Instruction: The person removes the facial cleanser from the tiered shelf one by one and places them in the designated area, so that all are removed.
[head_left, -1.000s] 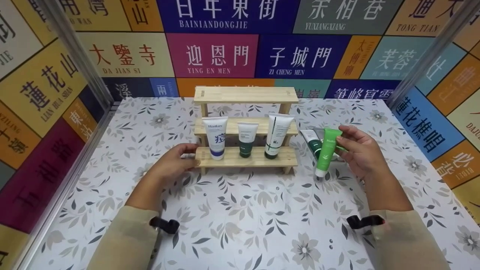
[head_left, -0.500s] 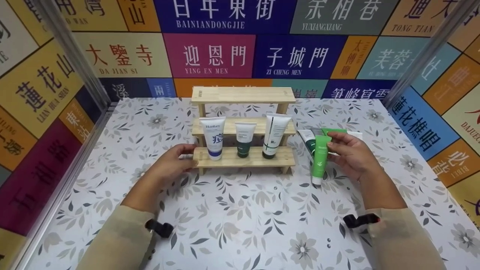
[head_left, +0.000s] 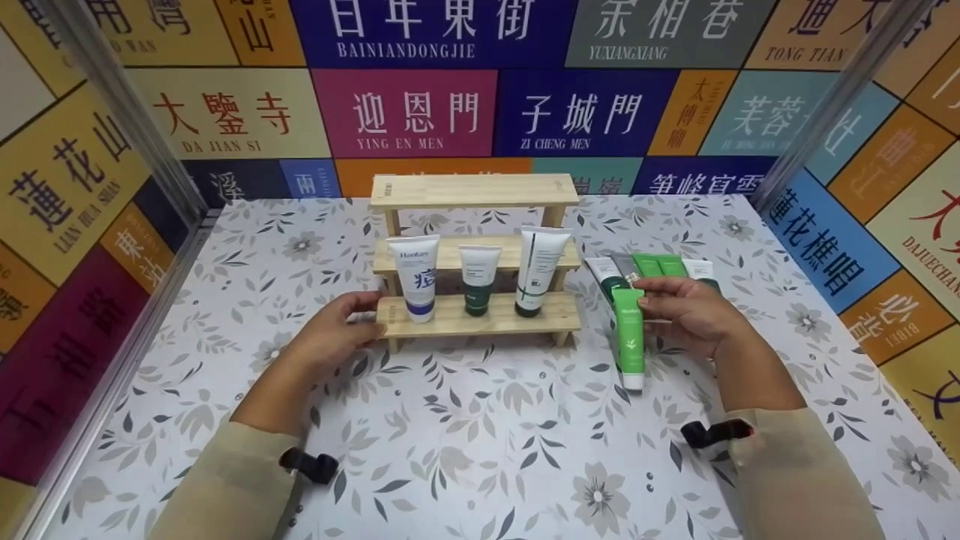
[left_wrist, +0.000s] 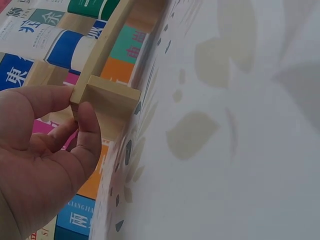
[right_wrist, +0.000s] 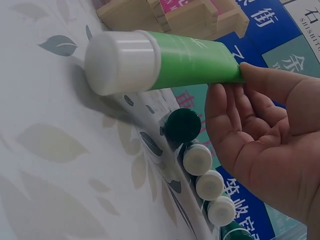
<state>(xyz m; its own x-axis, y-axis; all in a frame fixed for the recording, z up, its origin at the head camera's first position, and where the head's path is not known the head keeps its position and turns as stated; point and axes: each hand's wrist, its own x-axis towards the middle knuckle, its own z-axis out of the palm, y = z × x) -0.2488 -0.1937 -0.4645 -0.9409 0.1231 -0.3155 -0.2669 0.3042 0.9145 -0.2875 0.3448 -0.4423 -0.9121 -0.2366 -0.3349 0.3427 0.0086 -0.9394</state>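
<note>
My right hand (head_left: 694,319) pinches a green tube (head_left: 630,341) by its flat end, thumb against fingers. The white cap (right_wrist: 122,62) points down, close over the table. My left hand (head_left: 337,330) grips the left end of the bottom step of a wooden tiered rack (head_left: 480,324); the left wrist view shows thumb and index finger at its corner. Three tubes stand cap-down on that step: a white one with a blue band (head_left: 418,277), a short white and dark green one (head_left: 478,281), and a taller white one (head_left: 540,270).
Right of the rack, several more tubes lie side by side, among them a green tube (head_left: 671,264) and a white tube (head_left: 699,268), partly hidden by my right hand. Lettered panels (head_left: 585,112) wall the back and sides of the floral-covered table (head_left: 480,450).
My right hand has brought the green tube nearer to me, uncovering more of the tubes behind it. The left hand keeps its grip on the rack. The head view has shifted slightly.
</note>
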